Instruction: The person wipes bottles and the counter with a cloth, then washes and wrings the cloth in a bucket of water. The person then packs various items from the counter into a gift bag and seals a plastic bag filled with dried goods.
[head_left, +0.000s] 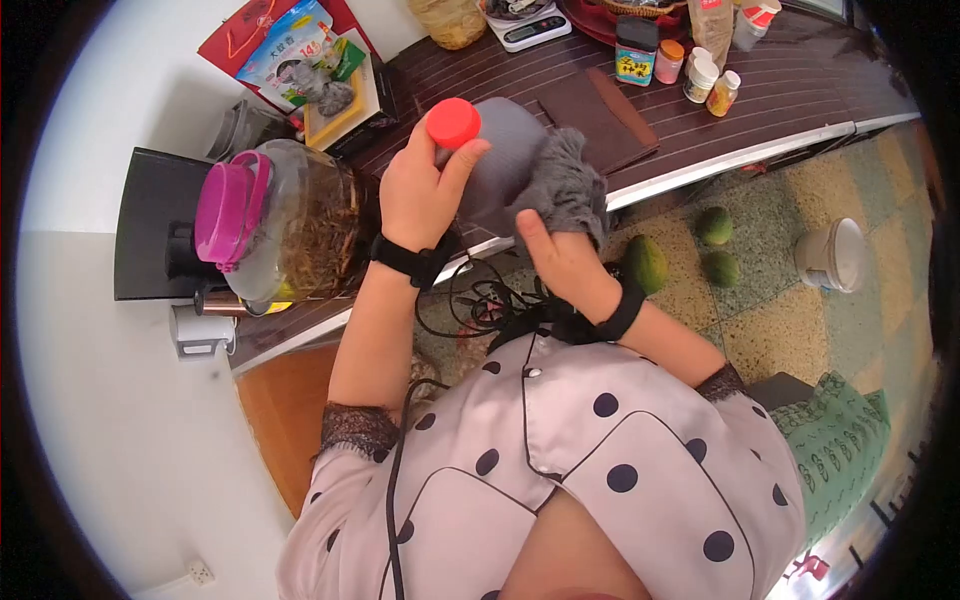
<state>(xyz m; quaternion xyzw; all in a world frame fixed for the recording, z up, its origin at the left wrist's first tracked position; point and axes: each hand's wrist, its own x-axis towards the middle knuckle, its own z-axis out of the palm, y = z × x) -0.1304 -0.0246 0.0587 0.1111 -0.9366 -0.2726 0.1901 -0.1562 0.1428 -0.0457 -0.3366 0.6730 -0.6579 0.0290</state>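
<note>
My left hand (415, 200), wearing a black wristband, is closed with thumb and fingers around a round red lid (453, 123). Whether a container sits under that lid, I cannot tell. A wrinkled grey cloth (565, 180) is bunched in my right hand (570, 265), covering most of its fingers while the thumb shows. Between the hands, at the table's front edge, is a smooth grey rounded thing (495, 150); the cloth lies against its right side, and its kind is unclear.
Left of my hands stands a big jar with a purple lid (235, 212). A brown leather-like case (605, 120), several small bottles (700, 78) and a digital scale (530, 32) are on the dark table (790, 90). Green fruits (645, 265) and a white bucket (832, 255) stand on the floor.
</note>
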